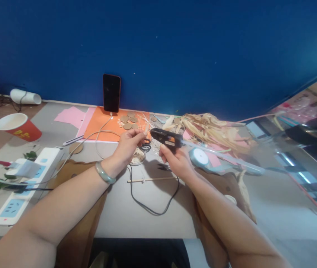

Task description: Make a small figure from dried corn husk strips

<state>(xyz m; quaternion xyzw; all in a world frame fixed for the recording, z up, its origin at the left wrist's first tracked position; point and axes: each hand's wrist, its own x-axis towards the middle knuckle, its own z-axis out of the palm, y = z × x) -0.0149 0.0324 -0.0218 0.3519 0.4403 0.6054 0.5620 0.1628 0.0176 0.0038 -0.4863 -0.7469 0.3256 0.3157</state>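
Hands: left hand pinches a pale husk strip; right hand is clamped on the black glue gun, its nozzle pointing at the strip, both above the grey tabletop. Step, as judged: gluing the strip. Next move likely calls for a steady nozzle and fingers kept off hot glue. Nearby: wooden stick, husk pile, phone.

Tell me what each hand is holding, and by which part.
The right hand grips the black glue gun by its handle. The left hand pinches a pale husk strip at its lower end.
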